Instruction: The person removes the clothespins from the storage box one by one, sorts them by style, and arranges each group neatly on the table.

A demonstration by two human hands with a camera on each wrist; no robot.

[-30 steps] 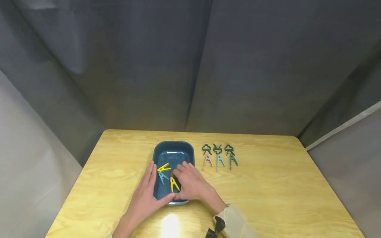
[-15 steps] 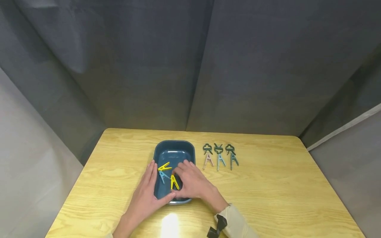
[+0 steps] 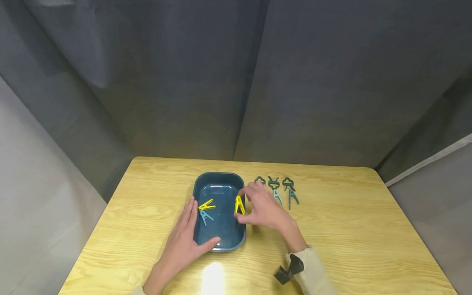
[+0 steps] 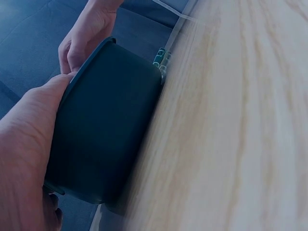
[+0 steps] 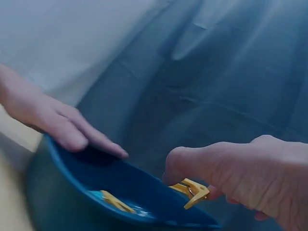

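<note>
Nearest the person, the left hand (image 3: 184, 241) lies along the left wall of the dark blue tray (image 3: 217, 182), its fingers fairly straight against the side and the thumb hooked over the near rim, steadying it on the pale, grained wooden table (image 3: 350, 229). Just past it, the right hand (image 3: 263, 207) pinches a yellow clothes peg (image 3: 239, 205) between thumb and fingertips, holding it up over the tray's right edge; the right wrist view shows the peg (image 5: 192, 191) clear of the tray floor, so the step in hand looks like lifting one peg out. Carrying it on would call for keeping the pinch firm on the peg's slim legs and clearing the rim while the left hand holds the tray still. Inside the smooth, rounded, shallow tray lie a second yellow peg (image 3: 206, 205) and a light blue peg (image 3: 205, 215), crossing or touching each other, which I cannot tell for sure. Farther back and to the right, a row of pegs with dark green looped heads (image 3: 288, 189) lies on the table, partly hidden by the right hand. Behind everything hangs a dull grey cloth backdrop (image 3: 236, 82) in soft folds.
</note>
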